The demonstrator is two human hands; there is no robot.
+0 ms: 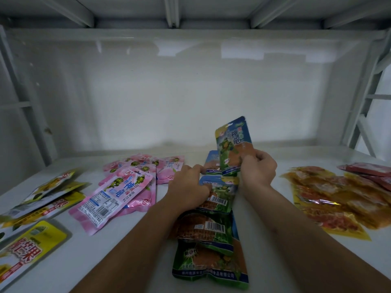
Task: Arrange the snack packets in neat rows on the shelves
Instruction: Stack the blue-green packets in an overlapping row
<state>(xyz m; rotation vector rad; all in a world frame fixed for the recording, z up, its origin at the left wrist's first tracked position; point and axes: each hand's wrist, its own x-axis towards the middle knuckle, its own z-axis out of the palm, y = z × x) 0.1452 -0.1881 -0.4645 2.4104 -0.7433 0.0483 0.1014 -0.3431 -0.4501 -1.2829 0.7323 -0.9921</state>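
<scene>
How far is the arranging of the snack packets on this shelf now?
Partly done. The green-blue packets already form one line running front to back. The right hand holds another green-blue packet upright, while the left hand rests on that line. The pink packets, yellow packets and orange packets remain in loose heaps.

The right hand (257,169) pinches a green-blue packet (232,144) upright above the line of green packets (211,235) on the white shelf (143,240). The left hand (187,186) presses on that line. Pink packets (124,187) lie left of it, orange packets (338,195) right.
</scene>
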